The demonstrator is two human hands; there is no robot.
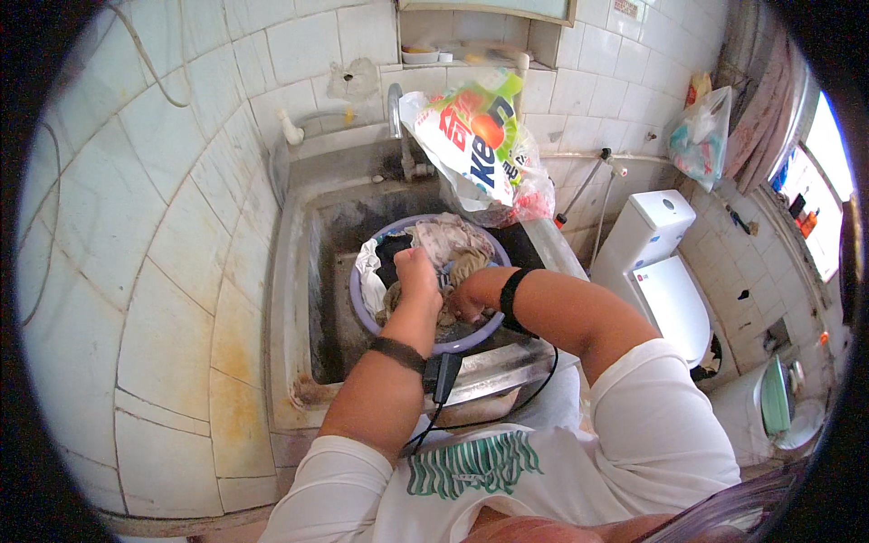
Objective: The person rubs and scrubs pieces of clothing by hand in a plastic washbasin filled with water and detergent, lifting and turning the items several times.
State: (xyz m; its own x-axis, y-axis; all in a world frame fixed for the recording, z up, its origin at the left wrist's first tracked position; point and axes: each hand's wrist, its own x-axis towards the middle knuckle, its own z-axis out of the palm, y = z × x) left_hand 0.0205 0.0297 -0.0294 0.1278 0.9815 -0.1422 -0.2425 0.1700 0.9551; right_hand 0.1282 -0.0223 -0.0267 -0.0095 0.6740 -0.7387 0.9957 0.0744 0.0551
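Note:
A round lavender plastic basin (pixel 359 309) filled with wet laundry stands inside the metal sink (pixel 326 285). My left hand (pixel 415 275) is a fist over the middle of the basin, closed on a brownish cloth (pixel 446 315) bunched between my hands. On the right side my right hand (pixel 473 295) bends down into the basin, its curled fingers on the same cloth and partly hidden. Around them lie a white garment (pixel 371 275), a black cloth (pixel 392 254), a pale patterned garment (pixel 448 237) and a khaki cloth (pixel 470 263).
Behind the basin, a large printed detergent bag (pixel 468 142) stands beside the faucet (pixel 396 112). A white toilet (pixel 669 292) is to the right, below a hanging plastic bag (pixel 703 139). Black straps circle both forearms, with a cable (pixel 546 380) near the sink's front edge.

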